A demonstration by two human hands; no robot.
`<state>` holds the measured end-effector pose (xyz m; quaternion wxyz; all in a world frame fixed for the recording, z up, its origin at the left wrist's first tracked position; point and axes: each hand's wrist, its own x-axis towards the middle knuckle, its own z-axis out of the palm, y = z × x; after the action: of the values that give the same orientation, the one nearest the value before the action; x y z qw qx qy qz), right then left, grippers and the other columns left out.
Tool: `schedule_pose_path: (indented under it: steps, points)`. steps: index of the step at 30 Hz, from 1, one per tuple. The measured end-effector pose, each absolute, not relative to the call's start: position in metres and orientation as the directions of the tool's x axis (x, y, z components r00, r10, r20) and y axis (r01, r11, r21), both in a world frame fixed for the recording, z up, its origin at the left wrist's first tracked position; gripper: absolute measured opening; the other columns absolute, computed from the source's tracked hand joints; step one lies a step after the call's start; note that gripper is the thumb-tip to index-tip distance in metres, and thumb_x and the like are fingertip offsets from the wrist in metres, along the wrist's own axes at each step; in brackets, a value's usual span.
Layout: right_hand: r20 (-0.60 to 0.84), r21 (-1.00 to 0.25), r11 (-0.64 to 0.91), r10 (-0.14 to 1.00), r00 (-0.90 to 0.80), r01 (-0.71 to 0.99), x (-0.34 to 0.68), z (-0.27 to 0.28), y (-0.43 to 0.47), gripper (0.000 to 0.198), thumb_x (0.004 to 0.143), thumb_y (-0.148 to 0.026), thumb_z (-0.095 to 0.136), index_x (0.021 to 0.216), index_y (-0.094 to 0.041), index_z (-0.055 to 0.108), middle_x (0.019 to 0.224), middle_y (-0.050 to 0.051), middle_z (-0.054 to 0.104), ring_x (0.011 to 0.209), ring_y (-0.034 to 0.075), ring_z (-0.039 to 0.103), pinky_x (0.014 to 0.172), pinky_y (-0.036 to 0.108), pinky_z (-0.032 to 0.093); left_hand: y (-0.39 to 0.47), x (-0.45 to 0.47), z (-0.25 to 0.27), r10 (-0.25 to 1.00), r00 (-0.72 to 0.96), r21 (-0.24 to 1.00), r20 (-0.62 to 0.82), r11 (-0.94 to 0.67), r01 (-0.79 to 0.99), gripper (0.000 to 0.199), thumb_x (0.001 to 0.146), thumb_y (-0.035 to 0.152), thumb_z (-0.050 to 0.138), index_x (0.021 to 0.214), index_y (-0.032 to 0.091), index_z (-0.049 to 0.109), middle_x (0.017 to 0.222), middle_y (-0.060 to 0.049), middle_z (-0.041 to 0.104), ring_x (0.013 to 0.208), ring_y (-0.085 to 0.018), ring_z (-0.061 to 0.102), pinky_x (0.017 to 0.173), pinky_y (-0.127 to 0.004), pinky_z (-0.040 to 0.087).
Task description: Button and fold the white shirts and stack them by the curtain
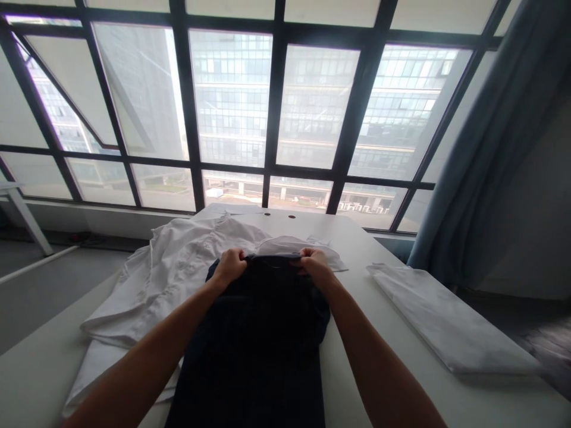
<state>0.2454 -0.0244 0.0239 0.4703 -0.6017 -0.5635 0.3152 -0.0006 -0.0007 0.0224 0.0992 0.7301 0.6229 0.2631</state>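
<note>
Pinching spread-out dark cloth [263, 333] with left hand [231, 266] and right hand [316, 266], between wrinkled, unfolded white cloth [178, 261] and flat white cloth [446, 321], seemingly already folded.

Light: daylight, from windows [316, 107] ahead, backlit | Exposure: panes [229, 107] pale, hazy; foreground dim; dark garment [259, 351] near-black, detail lost | Shadow: deep along curtain [482, 160], right | Fringing: purplish, upper left | Blur: lower right edge smeared | Distortion: wide-angle, window bars [186, 89] splaying outward toward top
</note>
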Motion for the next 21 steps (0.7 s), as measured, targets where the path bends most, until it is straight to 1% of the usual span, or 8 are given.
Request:
schedule_pose_path:
  steps: [2,4,7,9,11,14,17,21]
  points:
    - [0.145,-0.904,0.025,0.957,0.251,0.426,0.251,0.025,-0.022,0.011,0.058,-0.018,0.059,0.060,-0.021,0.050,0.056,-0.001,0.053,0.059,0.015,0.056,0.056,0.025,0.049,-0.004,0.004,0.030,0.936,0.068,0.430,0.344,-0.221,0.876,0.009,0.074,0.014,0.056,0.078,0.018,0.062,0.073,-0.004,0.069,0.081,-0.023,0.068,0.071,-0.026,0.048]
    - [0.273,-0.790,0.005,0.899,0.343,0.613,0.248,0.026,-0.023,0.008,0.058,-0.013,0.058,0.060,-0.020,0.053,0.057,0.001,0.056,0.063,0.017,0.059,0.061,0.026,0.048,-0.009,0.017,0.036,0.918,0.083,0.401,0.388,-0.249,0.882,0.009,0.075,0.015,0.058,0.081,0.019,0.063,0.080,-0.006,0.071,0.088,-0.026,0.069,0.076,-0.028,0.049]
    - [0.435,-0.639,0.035,0.841,0.323,0.769,0.235,0.026,-0.024,0.004,0.064,-0.015,0.059,0.066,-0.018,0.061,0.063,0.004,0.063,0.070,0.021,0.062,0.066,0.028,0.047,-0.011,0.041,0.041,0.958,0.154,0.625,0.243,-0.276,0.730,0.017,0.086,0.023,0.054,0.100,0.016,0.062,0.087,-0.009,0.074,0.089,-0.024,0.070,0.077,-0.029,0.052]
    - [0.433,-0.702,0.140,0.862,0.263,0.698,0.233,0.024,-0.022,0.011,0.074,-0.026,0.061,0.078,-0.017,0.066,0.072,0.005,0.069,0.074,0.021,0.065,0.069,0.028,0.049,-0.006,0.049,0.038,0.950,0.253,0.798,0.184,-0.294,0.525,0.034,0.094,0.028,0.048,0.124,0.014,0.052,0.102,-0.012,0.075,0.094,-0.021,0.071,0.080,-0.029,0.054]
    - [0.422,-0.782,0.245,0.885,0.198,0.573,0.242,0.017,-0.020,0.027,0.080,-0.036,0.062,0.098,-0.017,0.068,0.092,0.007,0.073,0.085,0.021,0.068,0.075,0.028,0.051,0.000,0.043,0.027,0.911,0.327,0.829,0.254,-0.378,0.411,0.051,0.095,0.032,0.050,0.141,0.014,0.036,0.128,-0.016,0.066,0.111,-0.021,0.066,0.093,-0.032,0.051]
    - [0.286,-0.794,0.197,0.956,0.067,0.575,0.272,-0.011,-0.023,0.040,0.081,-0.038,0.066,0.115,-0.017,0.066,0.109,0.010,0.072,0.096,0.022,0.069,0.084,0.030,0.053,0.006,0.015,0.000,0.858,0.426,0.652,0.287,-0.501,0.569,0.059,0.090,0.037,0.059,0.142,0.015,0.041,0.145,-0.017,0.052,0.133,-0.025,0.050,0.111,-0.036,0.039]
    - [0.054,-0.605,0.083,0.997,-0.063,0.792,0.302,-0.045,-0.037,0.041,0.073,-0.036,0.077,0.108,-0.016,0.072,0.113,0.013,0.072,0.107,0.028,0.066,0.097,0.036,0.049,0.003,-0.012,-0.031,0.840,0.539,0.365,0.066,-0.523,0.770,0.051,0.088,0.042,0.060,0.133,0.018,0.055,0.147,-0.016,0.050,0.140,-0.029,0.041,0.118,-0.047,0.024]
    - [-0.049,-0.400,0.133,0.985,-0.166,0.907,0.331,-0.062,-0.049,0.058,0.071,-0.025,0.077,0.126,-0.015,0.066,0.141,0.016,0.056,0.131,0.029,0.051,0.113,0.036,0.035,-0.011,-0.020,-0.055,0.838,0.543,0.130,-0.061,-0.532,0.837,0.056,0.091,0.052,0.054,0.140,0.024,0.051,0.158,-0.013,0.032,0.148,-0.032,0.025,0.117,-0.064,0.008]
